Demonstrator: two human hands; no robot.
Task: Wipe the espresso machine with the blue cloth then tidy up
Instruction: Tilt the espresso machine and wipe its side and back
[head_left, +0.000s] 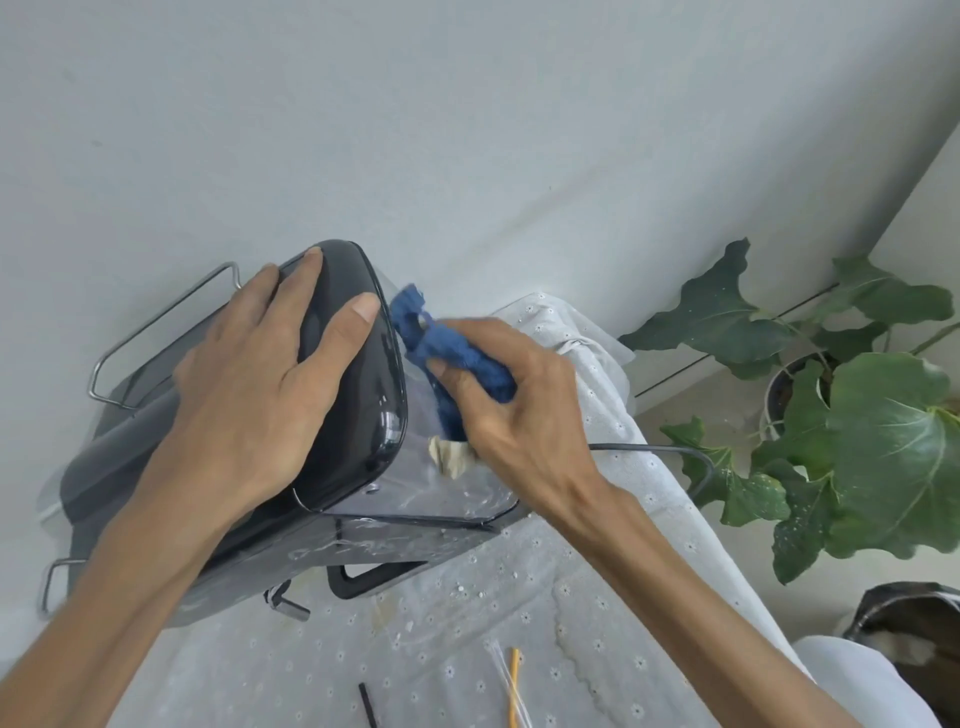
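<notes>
The dark espresso machine (358, 395) stands on a table with a white flowered cloth, near the wall. My left hand (260, 374) lies flat on its glossy black top, fingers spread and straight. My right hand (514, 405) grips the bunched blue cloth (441, 353) and holds it against the clear tank on the machine's right side. A small beige scrap (451, 456) shows just under that hand against the tank.
The white tablecloth (467, 639) carries a yellow straw (515, 686) and a black stick (368, 704) near the front. A black power cord (670, 451) runs off to the right. A potted plant (831, 395) stands on the floor at right, with a dark bag (914, 623) below it.
</notes>
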